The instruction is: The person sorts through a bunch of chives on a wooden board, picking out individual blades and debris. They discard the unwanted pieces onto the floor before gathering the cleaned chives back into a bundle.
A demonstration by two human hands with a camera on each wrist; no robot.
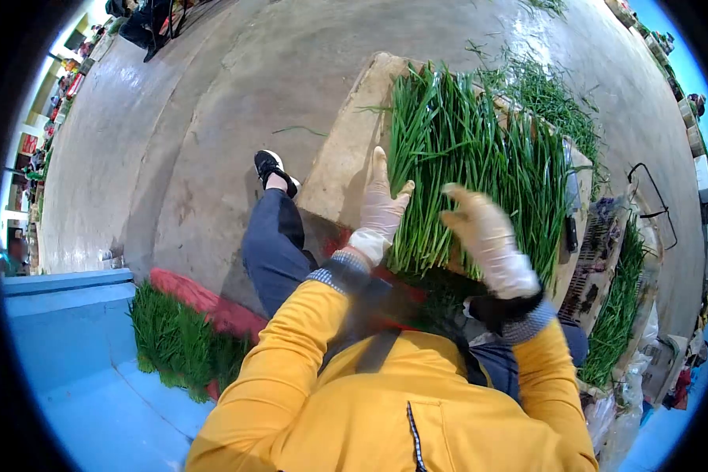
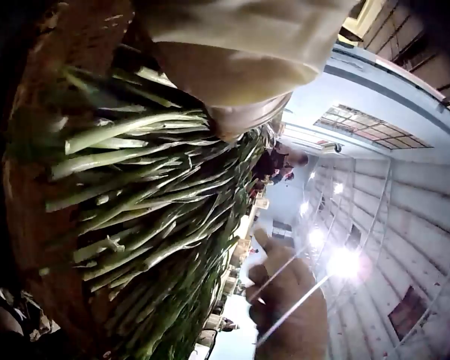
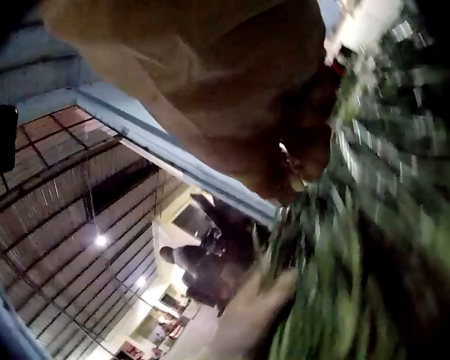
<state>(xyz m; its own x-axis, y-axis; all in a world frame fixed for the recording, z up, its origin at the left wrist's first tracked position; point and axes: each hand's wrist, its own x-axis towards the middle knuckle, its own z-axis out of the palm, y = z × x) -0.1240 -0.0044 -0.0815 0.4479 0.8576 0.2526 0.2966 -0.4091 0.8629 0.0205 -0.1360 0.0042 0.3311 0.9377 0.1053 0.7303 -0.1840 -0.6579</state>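
Note:
A thick layer of green garlic chives lies across a board, cut ends toward the person. My left hand, in a pale thin glove, stands along the left edge of the chives with its fingers straight and thumb apart. In the left wrist view the pale stem ends fan out beneath that glove. Over the near middle of the layer is my right hand, also gloved, its fingers spread and a little blurred. The right wrist view shows blurred chives beside the glove.
A knife with a black handle lies at the board's right edge. Loose chive scraps cover the floor behind it. More chives lie in a trough at the right and beside a red cloth at the left.

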